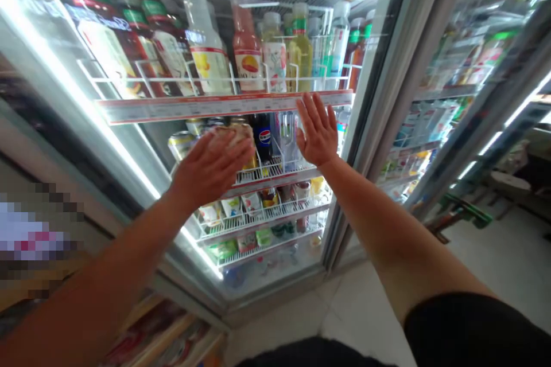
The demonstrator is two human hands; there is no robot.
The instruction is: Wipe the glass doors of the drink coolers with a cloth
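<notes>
Both hands reach to the front of the fridge (374, 103), which stands straight ahead. The left hand (206, 166) is flat, its fingers straight and close together, in front of the cans (181, 144) and left of the cola (264, 136). The right hand (317, 132) has its fingers fanned and thumb apart, fingertips over the price strip (215, 105) below the top bottles (210, 63). Each grip is wide, with nothing seen in it; the palms are hidden. Reflections suggest glass (105, 20) across the shelves, though whether either hand touches it cannot be told.

For flat hands like these, even contact through palm and finger pads should serve better than a jab with the fingertips. Light, matched pressure on both sides seems wise, with wrists loose. The right hand is near the frame's upright, so its fingers are best kept off that edge.
</notes>
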